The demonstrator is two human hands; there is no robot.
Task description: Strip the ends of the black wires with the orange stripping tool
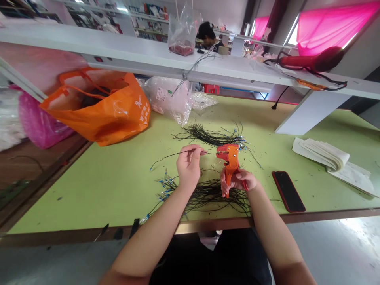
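Between the fingertips of my left hand (190,162) is a thin black wire (166,157). Its far end, with a small blue tip, trails to the left, and its other end points at the jaws of an orange and red wire stripper (232,156). My right hand (237,180) is wrapped round the stripper's handles. Whether the wire's end sits inside the jaws I cannot tell. Under my hands lies a bundle of black wires (204,196) with blue tips at its left. Beyond the stripper rests a second bundle (204,133), its blue tips at the right.
A phone (288,191) and folded paper (322,153) lie on the right of the green table (113,186). An orange bag (103,114) and clear plastic bags (169,97) stand at the back left. Above runs a white shelf (133,55) holding a red heat gun (311,60). A person (208,35) is beyond it.
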